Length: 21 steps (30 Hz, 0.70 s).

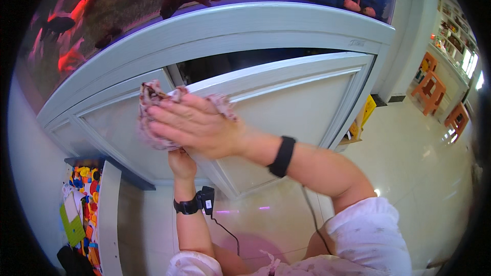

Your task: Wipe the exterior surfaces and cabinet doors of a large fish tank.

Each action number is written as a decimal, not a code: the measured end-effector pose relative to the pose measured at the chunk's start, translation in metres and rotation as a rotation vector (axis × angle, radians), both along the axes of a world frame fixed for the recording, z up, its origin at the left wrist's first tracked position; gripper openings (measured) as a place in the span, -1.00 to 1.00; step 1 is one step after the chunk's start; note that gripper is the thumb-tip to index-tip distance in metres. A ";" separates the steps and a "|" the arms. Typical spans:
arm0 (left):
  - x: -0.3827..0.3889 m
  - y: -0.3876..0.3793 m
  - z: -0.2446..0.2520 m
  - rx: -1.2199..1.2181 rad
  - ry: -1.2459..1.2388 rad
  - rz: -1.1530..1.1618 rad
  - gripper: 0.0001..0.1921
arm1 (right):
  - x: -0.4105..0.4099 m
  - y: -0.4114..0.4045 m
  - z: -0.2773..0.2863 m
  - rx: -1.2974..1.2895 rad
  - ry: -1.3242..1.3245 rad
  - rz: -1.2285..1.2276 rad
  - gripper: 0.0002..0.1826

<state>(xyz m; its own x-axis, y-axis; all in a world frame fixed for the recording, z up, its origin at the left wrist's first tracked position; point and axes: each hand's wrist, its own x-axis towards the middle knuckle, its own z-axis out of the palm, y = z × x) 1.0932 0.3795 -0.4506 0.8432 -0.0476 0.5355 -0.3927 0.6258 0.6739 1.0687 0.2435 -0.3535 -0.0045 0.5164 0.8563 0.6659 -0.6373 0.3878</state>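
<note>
My right hand (195, 126) lies almost flat over a crumpled, patterned cloth (147, 122) at the free edge of a white cabinet door (287, 119). Part of the cloth sticks out past the fingertips and above the knuckles. The door stands ajar, and a dark gap shows above its top edge. Below the cloth is my left hand (183, 165), near the same door edge. Its fingers are hidden behind my right hand and the cloth, so its hold cannot be seen. Each wrist wears a black band.
An aquarium (126, 19) with orange fish sits on the cabinet (230, 23). At lower left, an open drawer-like box (109, 214) holds colourful toy bricks (90, 199). A black cable (226, 232) hangs from the left wristband. Orange plastic stools (429, 92) stand at the right on the tiled floor.
</note>
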 end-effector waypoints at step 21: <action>0.002 -0.015 0.009 -0.108 -0.026 0.033 -0.48 | -0.007 0.011 -0.008 0.164 -0.033 -0.003 -0.67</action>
